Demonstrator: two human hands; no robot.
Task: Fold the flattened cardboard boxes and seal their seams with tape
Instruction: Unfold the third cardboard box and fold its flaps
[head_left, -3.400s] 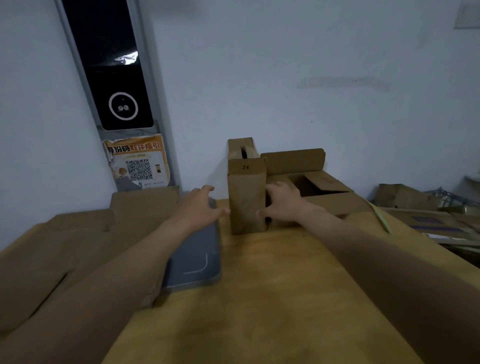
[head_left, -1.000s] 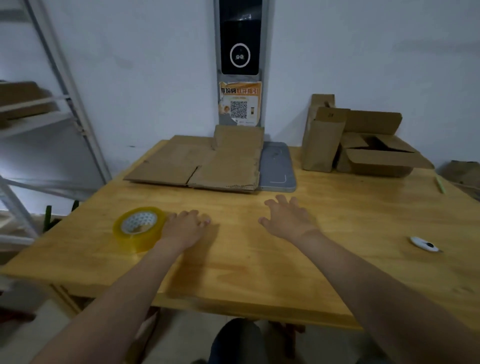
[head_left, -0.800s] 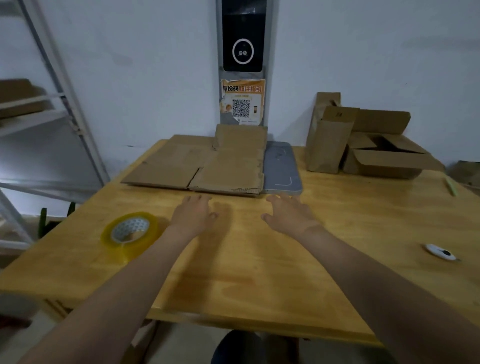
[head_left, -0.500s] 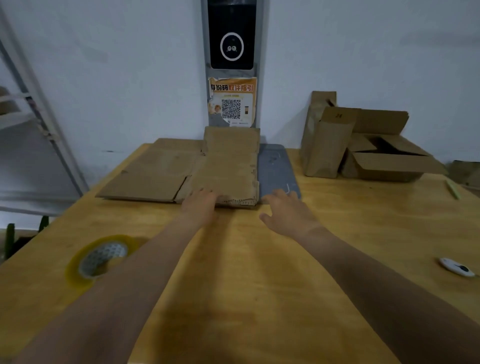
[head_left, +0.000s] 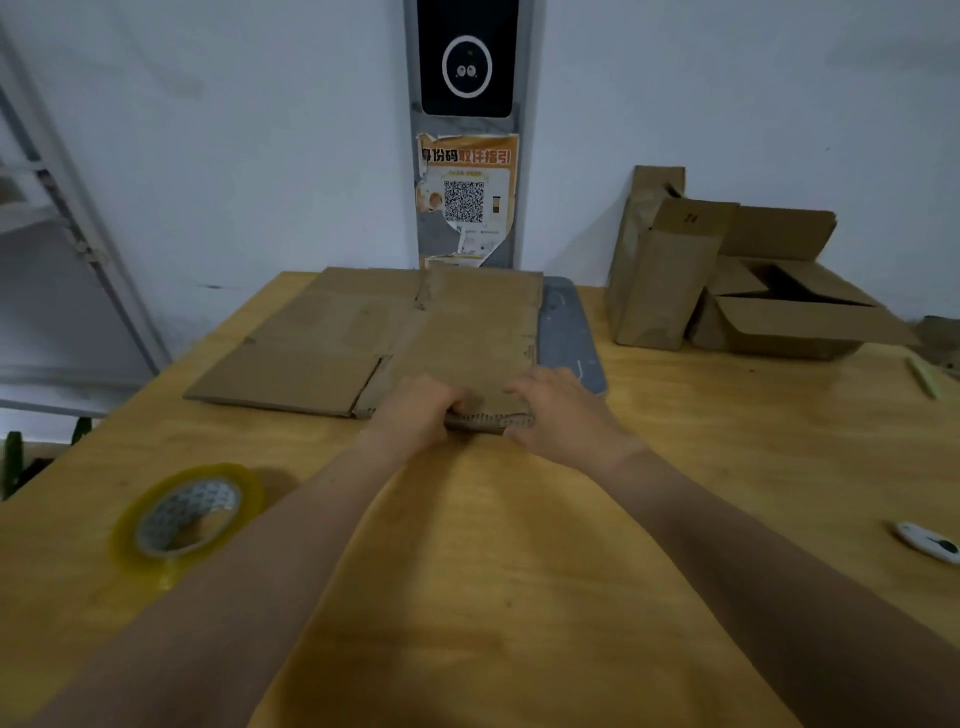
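Now we hold the near edge of the flattened cardboard (head_left: 467, 332) with left hand (head_left: 415, 410) and right hand (head_left: 563, 415), fingers (head_left: 524, 385) curled over it. Counter (head_left: 493, 571) stretches from that edge back to us, tape roll (head_left: 187, 512) near its left edge.

- Parcel packing room.
- 12 o'clock: black wall terminal (head_left: 466, 62) above QR-code poster (head_left: 467, 200).
- 2 o'clock: folded cardboard boxes (head_left: 665, 280).
- 8 o'clock: packing tape roll (head_left: 187, 514).

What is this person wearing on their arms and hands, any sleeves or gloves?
Nothing that shows. Both forearms are bare down to the picture's edge, with no sleeve in sight. The left hand and right hand have no gloves, and I can see no watch, bracelet or ring.
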